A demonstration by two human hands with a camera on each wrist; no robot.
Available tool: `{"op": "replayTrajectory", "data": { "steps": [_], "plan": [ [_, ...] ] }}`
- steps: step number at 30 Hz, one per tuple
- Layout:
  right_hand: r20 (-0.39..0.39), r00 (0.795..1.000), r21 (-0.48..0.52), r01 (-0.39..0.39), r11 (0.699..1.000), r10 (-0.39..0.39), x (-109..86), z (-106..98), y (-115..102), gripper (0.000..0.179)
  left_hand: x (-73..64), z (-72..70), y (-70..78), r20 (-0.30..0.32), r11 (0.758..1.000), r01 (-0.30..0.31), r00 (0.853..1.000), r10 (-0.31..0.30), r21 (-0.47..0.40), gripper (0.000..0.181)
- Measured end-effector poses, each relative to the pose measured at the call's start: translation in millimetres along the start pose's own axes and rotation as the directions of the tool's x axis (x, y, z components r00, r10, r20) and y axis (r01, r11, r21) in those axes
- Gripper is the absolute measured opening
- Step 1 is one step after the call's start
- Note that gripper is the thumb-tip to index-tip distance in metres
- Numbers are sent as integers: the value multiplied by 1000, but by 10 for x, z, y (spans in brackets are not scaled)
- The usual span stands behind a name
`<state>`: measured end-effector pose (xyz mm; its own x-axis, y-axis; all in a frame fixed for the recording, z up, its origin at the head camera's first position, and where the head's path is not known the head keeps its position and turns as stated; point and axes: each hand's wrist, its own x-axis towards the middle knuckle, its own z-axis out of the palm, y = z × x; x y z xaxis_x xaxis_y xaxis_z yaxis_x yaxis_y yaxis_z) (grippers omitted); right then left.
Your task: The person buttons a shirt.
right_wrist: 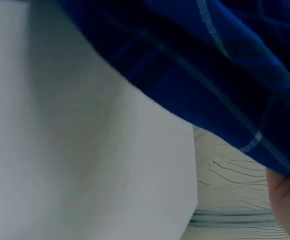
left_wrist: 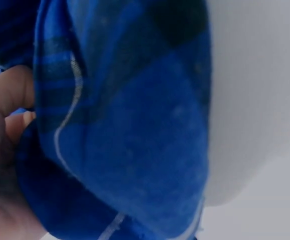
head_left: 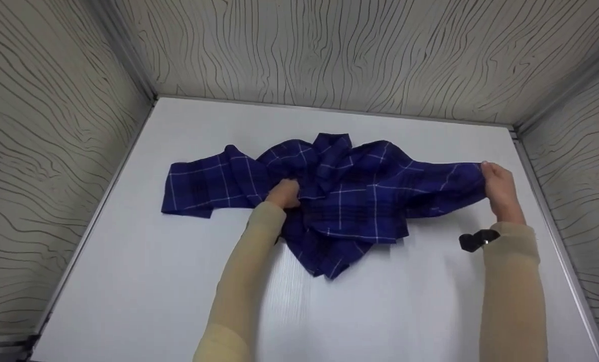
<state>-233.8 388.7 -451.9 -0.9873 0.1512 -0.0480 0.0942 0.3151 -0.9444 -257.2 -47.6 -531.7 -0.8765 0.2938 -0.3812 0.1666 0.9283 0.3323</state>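
Note:
A blue plaid shirt (head_left: pixel 352 206) with thin white lines lies rumpled across the table, its collar toward the back and one sleeve spread out to the left. The left hand (head_left: pixel 285 193) grips bunched cloth at the shirt's middle; in the left wrist view, thumb and finger of this hand (left_wrist: pixel 7 100) pinch a fold. At the far right, the right hand (head_left: pixel 500 188) holds the end of the other sleeve (head_left: pixel 445 183), which is stretched out and lifted toward that side. The right wrist view shows this sleeve (right_wrist: pixel 200 85) running to the edge of the hand (right_wrist: pixel 287 205); the fingertips are hidden there.
The white table (head_left: pixel 143 281) has a metal rim along its edges. Panels with a wood-grain line pattern (head_left: pixel 289 50) stand behind it and on both sides. A black wrist device (head_left: pixel 479 240) sits by the right cuff.

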Motion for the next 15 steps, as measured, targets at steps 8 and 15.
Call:
{"op": "replayTrajectory", "data": {
  "steps": [8, 15],
  "plan": [
    [153, 988, -662, 84, 745, 24, -10, -307, 33, 50, -2, 31, 38, 14, 1000, -11, 1000, 11, 12, 36],
    [484, 798, -647, 49, 761, 359, -239, -570, 356, 60, -4, 30, 38, 3, 999, -32, 999, 32, 31, 36]
  ]
}}
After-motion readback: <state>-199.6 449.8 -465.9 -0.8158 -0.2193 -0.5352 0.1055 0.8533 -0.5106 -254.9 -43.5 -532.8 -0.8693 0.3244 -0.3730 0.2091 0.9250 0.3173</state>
